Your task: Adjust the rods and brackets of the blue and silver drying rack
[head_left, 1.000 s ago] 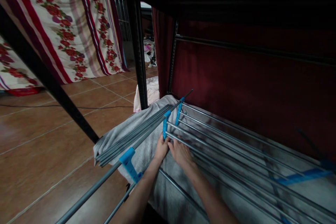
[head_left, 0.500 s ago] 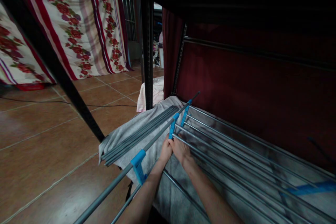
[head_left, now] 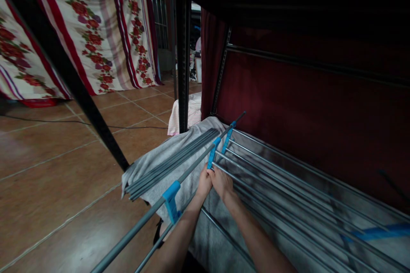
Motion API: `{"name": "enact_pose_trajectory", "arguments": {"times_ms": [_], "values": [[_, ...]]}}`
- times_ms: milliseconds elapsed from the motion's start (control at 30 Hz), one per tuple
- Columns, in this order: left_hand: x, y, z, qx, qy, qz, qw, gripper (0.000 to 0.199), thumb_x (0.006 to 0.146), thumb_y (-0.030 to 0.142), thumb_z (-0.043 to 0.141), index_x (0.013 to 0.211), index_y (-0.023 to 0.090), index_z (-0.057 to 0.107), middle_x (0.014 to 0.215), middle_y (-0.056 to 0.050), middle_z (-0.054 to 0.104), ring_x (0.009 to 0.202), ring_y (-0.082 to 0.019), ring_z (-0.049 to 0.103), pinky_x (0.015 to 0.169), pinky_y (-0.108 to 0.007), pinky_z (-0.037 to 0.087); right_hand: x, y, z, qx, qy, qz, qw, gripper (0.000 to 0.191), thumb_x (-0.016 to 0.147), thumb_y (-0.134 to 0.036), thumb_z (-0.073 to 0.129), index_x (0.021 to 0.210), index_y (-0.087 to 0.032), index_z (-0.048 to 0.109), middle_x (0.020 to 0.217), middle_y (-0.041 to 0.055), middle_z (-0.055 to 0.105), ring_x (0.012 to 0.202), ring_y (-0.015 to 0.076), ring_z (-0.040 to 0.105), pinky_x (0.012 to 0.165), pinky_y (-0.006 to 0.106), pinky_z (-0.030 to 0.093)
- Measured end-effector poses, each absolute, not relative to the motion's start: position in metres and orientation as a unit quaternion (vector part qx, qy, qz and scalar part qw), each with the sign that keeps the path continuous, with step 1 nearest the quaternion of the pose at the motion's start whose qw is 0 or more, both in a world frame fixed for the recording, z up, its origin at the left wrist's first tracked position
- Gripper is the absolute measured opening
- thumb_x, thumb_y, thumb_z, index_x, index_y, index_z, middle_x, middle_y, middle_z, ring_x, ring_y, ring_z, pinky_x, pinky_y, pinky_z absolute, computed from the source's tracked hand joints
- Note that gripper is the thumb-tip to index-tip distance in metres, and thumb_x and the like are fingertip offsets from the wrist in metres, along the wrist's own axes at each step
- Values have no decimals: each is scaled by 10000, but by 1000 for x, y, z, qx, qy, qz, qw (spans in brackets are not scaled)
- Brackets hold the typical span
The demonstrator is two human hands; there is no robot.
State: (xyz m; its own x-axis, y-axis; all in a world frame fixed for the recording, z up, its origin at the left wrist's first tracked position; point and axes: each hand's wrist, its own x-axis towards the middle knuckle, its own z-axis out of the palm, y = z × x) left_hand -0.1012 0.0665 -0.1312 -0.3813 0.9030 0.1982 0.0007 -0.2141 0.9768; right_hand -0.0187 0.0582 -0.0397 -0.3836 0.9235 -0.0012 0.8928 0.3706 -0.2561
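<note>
My left hand (head_left: 204,184) is closed at the lower end of a blue plastic bracket (head_left: 213,153), its thumb by the bracket's tip. Pressed against it, my right hand (head_left: 222,182) is closed at the same lower end, just under a thin metal tube (head_left: 246,185); its fingertips are partly hidden. The bracket hangs from a long grey pole (head_left: 195,166). Another blue bracket (head_left: 228,136) sits farther along that pole, and a third blue bracket (head_left: 172,200) is nearer me. Several thin metal tubes run from the far brackets toward the lower right.
A bundle of grey tubes (head_left: 173,165) lies on a grey blanket (head_left: 144,166) to the left. Black metal posts (head_left: 183,64) and a dark beam frame the space. A dark red curtain (head_left: 288,94) hangs behind. A cable (head_left: 141,127) crosses the tiled floor (head_left: 48,158).
The view has shifted slightly, so the rack and hands appear a little farther right. Both hands stay at the same bracket.
</note>
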Motion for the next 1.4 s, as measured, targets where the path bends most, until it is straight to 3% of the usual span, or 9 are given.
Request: {"name": "enact_pose_trajectory", "arguments": {"times_ms": [100,300,967,1167,1400], "values": [[-100,65,-133,424,526,654,341,299,745,202,511,1012,179,642,1020,-74,719,978,-230,647,991,-418,499,-12,61,-38,-539,-830,130,67,352,1027,-296,379,1286,-210,603,1240,87,706,1117,198,669,908,284,478],[-102,63,-130,417,536,653,337,298,709,158,510,972,181,648,954,-59,723,958,-230,646,992,-409,495,-9,64,-35,-525,-833,165,59,376,1000,-205,362,1284,-203,608,1204,88,717,1103,202,669,897,285,471],[-99,64,-137,414,516,679,319,302,713,148,508,968,187,666,913,-42,706,894,-205,624,911,-346,493,-7,67,-28,-518,-834,181,58,298,1012,-261,387,1120,-218,661,1093,62,739,1011,184,679,803,260,440],[-100,67,-141,425,510,674,323,333,732,169,522,1032,177,666,939,-52,711,893,-209,625,899,-351,500,-7,53,-21,-542,-825,137,83,347,1016,-333,435,1316,-215,562,1265,97,688,1151,215,639,925,297,441],[-100,69,-139,425,518,675,310,189,821,272,557,969,194,645,932,-50,692,917,-221,620,936,-368,482,6,34,-32,-587,-805,57,58,315,1048,-319,349,1226,-218,589,1174,107,721,1055,244,681,860,338,468]]}}
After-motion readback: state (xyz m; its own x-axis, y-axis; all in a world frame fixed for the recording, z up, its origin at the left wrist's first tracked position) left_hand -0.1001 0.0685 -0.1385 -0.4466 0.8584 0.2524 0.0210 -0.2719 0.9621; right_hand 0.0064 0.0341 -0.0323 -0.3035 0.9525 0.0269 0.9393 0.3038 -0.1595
